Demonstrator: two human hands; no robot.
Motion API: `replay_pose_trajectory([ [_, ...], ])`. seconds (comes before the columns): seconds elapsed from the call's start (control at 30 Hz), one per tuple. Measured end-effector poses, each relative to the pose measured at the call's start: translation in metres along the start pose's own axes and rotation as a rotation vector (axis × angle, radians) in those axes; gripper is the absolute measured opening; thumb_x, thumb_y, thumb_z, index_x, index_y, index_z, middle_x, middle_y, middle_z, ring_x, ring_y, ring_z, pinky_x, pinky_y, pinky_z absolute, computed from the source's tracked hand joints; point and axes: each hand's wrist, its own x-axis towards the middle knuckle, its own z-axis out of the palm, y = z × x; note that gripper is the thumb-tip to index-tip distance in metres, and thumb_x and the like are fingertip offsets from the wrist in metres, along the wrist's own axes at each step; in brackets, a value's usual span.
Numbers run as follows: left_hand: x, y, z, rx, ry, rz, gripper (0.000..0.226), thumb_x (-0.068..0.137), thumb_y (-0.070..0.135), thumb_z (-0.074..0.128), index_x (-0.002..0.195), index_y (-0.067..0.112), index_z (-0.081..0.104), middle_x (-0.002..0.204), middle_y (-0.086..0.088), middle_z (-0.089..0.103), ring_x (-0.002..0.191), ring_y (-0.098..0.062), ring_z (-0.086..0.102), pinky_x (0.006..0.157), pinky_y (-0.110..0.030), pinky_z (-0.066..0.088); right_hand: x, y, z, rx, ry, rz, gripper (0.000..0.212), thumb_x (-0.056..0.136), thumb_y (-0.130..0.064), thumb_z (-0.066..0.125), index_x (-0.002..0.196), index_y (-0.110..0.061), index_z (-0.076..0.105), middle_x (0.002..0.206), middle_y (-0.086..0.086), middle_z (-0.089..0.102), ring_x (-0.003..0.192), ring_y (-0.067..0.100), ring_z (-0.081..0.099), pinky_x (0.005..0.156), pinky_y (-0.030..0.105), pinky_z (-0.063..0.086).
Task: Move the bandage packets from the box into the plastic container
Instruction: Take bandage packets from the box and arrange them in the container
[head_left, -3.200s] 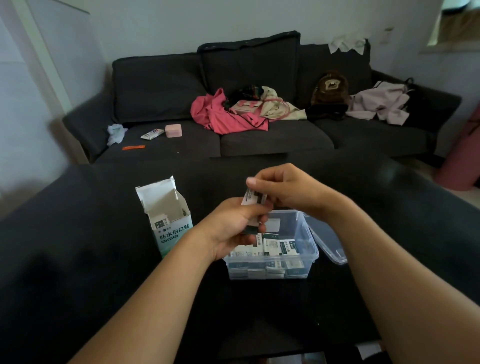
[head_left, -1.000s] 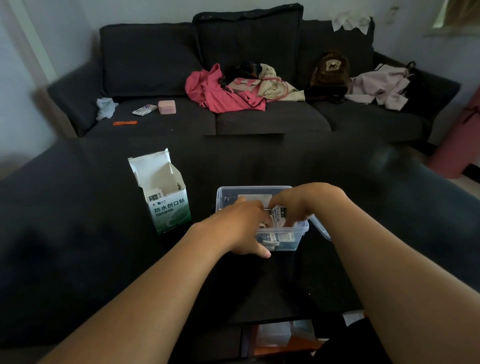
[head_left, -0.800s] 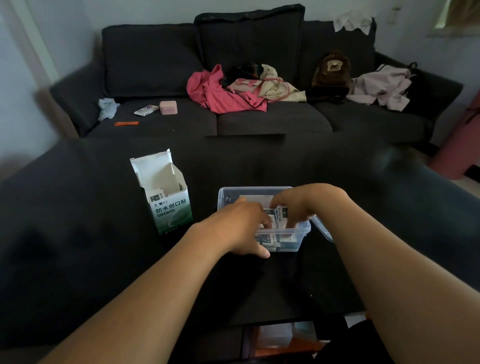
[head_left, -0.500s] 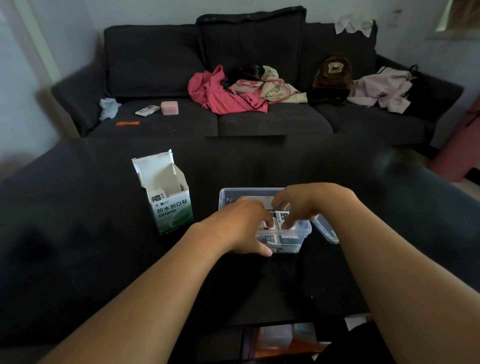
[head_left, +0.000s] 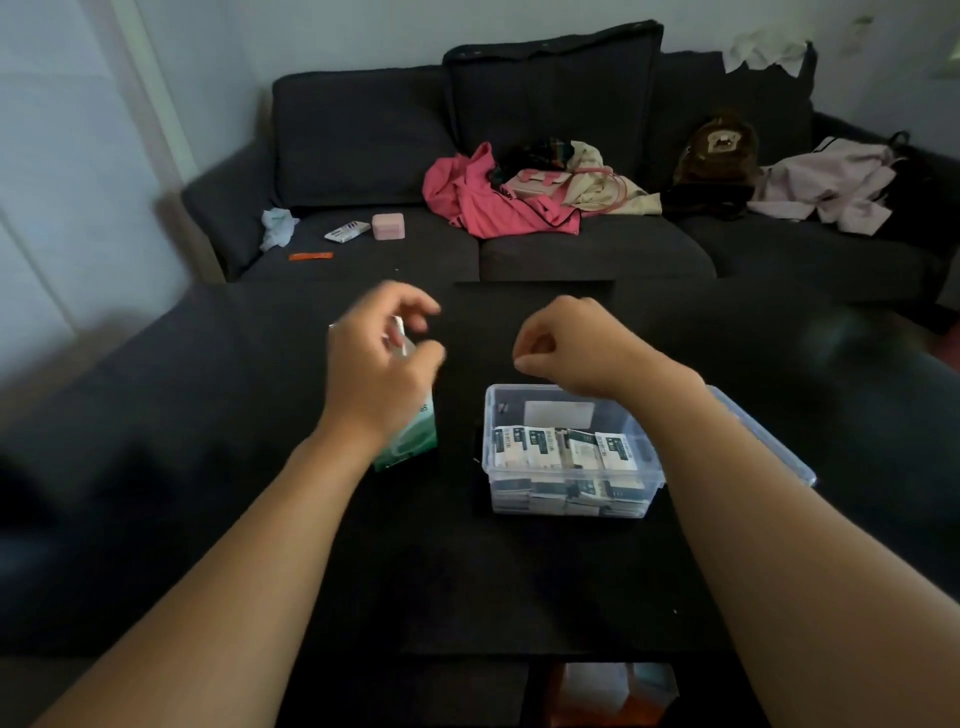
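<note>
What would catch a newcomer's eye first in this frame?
Two bare forearms reach over a dark table: the left hand is at the top of the bandage box, the right hand hangs curled above the clear plastic container of packets. Behind, a pink garment stands out on the dark sofa.

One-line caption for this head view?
Left hand reaches to the bandage box; right hand hovers over the packet-filled plastic container.
</note>
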Motion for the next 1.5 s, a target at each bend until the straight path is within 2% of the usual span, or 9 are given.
replay_pose_trajectory([
  [0.1, 0.004, -0.035, -0.035, 0.054, 0.219, -0.257, 0.069, 0.065, 0.009, 0.065, 0.131, 0.022, 0.053, 0.128, -0.003, 0.052, 0.113, -0.015, 0.05, 0.091, -0.03, 0.046, 0.006, -0.031, 0.017, 0.193, 0.0, -0.122, 0.015, 0.094, -0.016, 0.067, 0.101, -0.023, 0.078, 0.094, -0.01, 0.071, 0.079, 0.003, 0.067, 0.074, 0.02, 0.056],
  [0.2, -0.001, -0.074, -0.054, 0.114, -0.091, -0.59, 0.127, 0.059, 0.01, 0.083, 0.16, 0.026, 0.009, 0.163, -0.006, 0.024, 0.148, -0.025, 0.027, 0.118, -0.046, 0.033, 0.014, -0.056, 0.039, 0.278, -0.042, -0.188, 0.023, 0.097, -0.009, 0.059, 0.109, -0.019, 0.077, 0.104, -0.006, 0.074, 0.056, -0.006, 0.064, 0.054, 0.009, 0.05],
  [0.3, -0.016, -0.094, -0.048, 0.124, -0.372, -0.702, 0.147, 0.063, 0.007, 0.094, 0.159, 0.024, -0.017, 0.167, 0.0, 0.02, 0.152, -0.022, 0.024, 0.121, -0.04, 0.028, 0.022, -0.069, 0.057, 0.203, -0.083, -0.207, 0.027, 0.1, -0.013, 0.056, 0.121, -0.02, 0.071, 0.121, -0.003, 0.07, 0.054, -0.013, 0.055, 0.053, 0.005, 0.044],
  [0.43, -0.02, -0.111, -0.038, 0.072, -0.387, -0.578, 0.098, 0.062, 0.005, 0.092, 0.143, 0.024, 0.041, 0.135, 0.005, 0.06, 0.131, -0.02, 0.055, 0.109, -0.042, 0.046, 0.029, -0.077, 0.066, 0.171, -0.066, -0.181, 0.029, 0.097, -0.021, 0.062, 0.125, -0.024, 0.069, 0.126, -0.002, 0.068, 0.102, 0.012, 0.066, 0.092, 0.035, 0.056],
  [0.57, -0.015, -0.102, -0.039, 0.158, -0.28, -0.252, 0.064, 0.072, -0.008, 0.077, 0.117, 0.031, 0.054, 0.114, 0.007, 0.064, 0.108, -0.009, 0.062, 0.09, -0.022, 0.05, 0.031, -0.076, 0.056, 0.044, -0.141, -0.155, 0.054, 0.09, -0.008, 0.062, 0.138, -0.031, 0.058, 0.137, 0.003, 0.059, 0.117, 0.025, 0.06, 0.093, 0.034, 0.053],
  [0.87, -0.003, -0.093, -0.045, 0.266, -0.061, 0.048, 0.063, 0.075, -0.012, 0.073, 0.131, 0.013, 0.057, 0.129, -0.004, 0.06, 0.119, -0.017, 0.057, 0.099, -0.025, 0.044, 0.017, -0.093, 0.054, -0.014, -0.197, -0.224, 0.082, 0.086, -0.003, 0.065, 0.155, -0.029, 0.028, 0.116, 0.0, 0.052, 0.065, 0.005, 0.053, 0.055, 0.018, 0.047],
  [1.0, -0.002, -0.093, -0.045, 0.198, -0.113, 0.032, 0.061, 0.075, -0.011, 0.074, 0.122, 0.024, 0.057, 0.122, 0.002, 0.062, 0.114, -0.014, 0.061, 0.097, -0.035, 0.052, 0.018, -0.097, 0.058, -0.002, -0.337, -0.14, 0.074, 0.093, -0.008, 0.061, 0.156, -0.023, 0.026, 0.099, 0.006, 0.063, 0.062, 0.013, 0.071, 0.056, 0.024, 0.06],
  [1.27, -0.004, -0.091, -0.04, 0.189, -0.275, -0.019, 0.057, 0.074, -0.014, 0.068, 0.119, 0.02, 0.06, 0.118, 0.0, 0.062, 0.11, -0.016, 0.062, 0.093, -0.04, 0.054, 0.018, -0.099, 0.061, 0.087, -0.589, 0.033, 0.053, 0.099, -0.012, 0.06, 0.147, -0.017, 0.039, 0.081, 0.01, 0.067, 0.061, 0.014, 0.069, 0.064, 0.027, 0.06],
  [1.5, -0.002, -0.088, -0.031, 0.254, -0.315, -0.024, 0.051, 0.081, -0.008, 0.068, 0.125, 0.016, 0.059, 0.123, -0.001, 0.059, 0.112, -0.015, 0.057, 0.089, -0.018, 0.044, 0.025, -0.079, 0.065, 0.314, -0.528, 0.03, 0.064, 0.094, -0.001, 0.064, 0.15, -0.017, 0.035, 0.095, 0.013, 0.07, 0.068, 0.014, 0.073, 0.06, 0.025, 0.061],
])
